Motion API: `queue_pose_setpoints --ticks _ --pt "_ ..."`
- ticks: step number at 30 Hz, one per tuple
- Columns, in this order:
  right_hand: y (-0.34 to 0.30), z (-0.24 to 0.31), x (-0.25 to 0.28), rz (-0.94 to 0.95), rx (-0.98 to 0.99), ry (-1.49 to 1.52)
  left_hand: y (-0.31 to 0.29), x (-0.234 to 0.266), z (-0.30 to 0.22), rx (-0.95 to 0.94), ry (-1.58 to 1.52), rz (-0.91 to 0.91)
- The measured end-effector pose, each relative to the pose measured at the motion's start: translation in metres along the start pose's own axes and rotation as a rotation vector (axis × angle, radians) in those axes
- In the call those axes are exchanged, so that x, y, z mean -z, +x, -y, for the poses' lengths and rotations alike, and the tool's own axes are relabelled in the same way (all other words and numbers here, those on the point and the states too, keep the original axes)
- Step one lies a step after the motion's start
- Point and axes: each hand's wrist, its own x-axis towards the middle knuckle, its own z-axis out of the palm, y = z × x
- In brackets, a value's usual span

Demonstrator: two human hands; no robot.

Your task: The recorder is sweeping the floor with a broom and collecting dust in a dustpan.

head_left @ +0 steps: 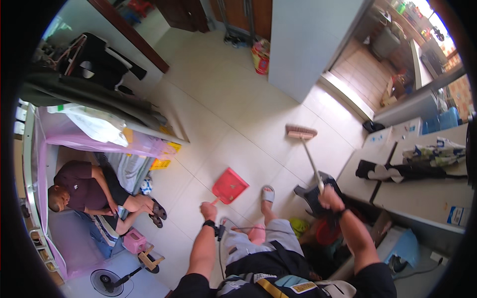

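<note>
My left hand [208, 211] is wrapped round the handle of a red dustpan [230, 186], whose pan hangs over or rests on the tiled floor just ahead of my feet. In my right hand [331, 199] is the pale handle of a broom [301, 132]. The broom's reddish-brown head lies farther out on the floor, to the right of the dustpan and well apart from it. Both hands are closed, and each wrist wears a dark band.
Another person [84, 186] sits on a bunk bed at the left, near a pink stool [135, 241] and a fan [105, 281]. A dark plastic stool [318, 193] stands beneath my right arm. White cabinets [422, 193] line the right. A raised threshold [348, 97] borders the far-right doorway.
</note>
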Motion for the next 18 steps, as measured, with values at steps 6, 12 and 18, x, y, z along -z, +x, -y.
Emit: queue_pose_setpoints --ticks 6,12,18 --pt "-0.135 0.018 0.011 0.333 -0.085 0.246 0.004 -0.003 -0.095 -0.001 -0.145 0.000" --pt "-0.172 0.014 -0.004 0.454 -0.167 0.825 0.037 0.024 -0.088 -0.119 -0.045 0.029" --pt "-0.135 0.025 0.001 -0.008 0.101 0.311 0.044 0.015 -0.030 0.057 -0.191 0.043"
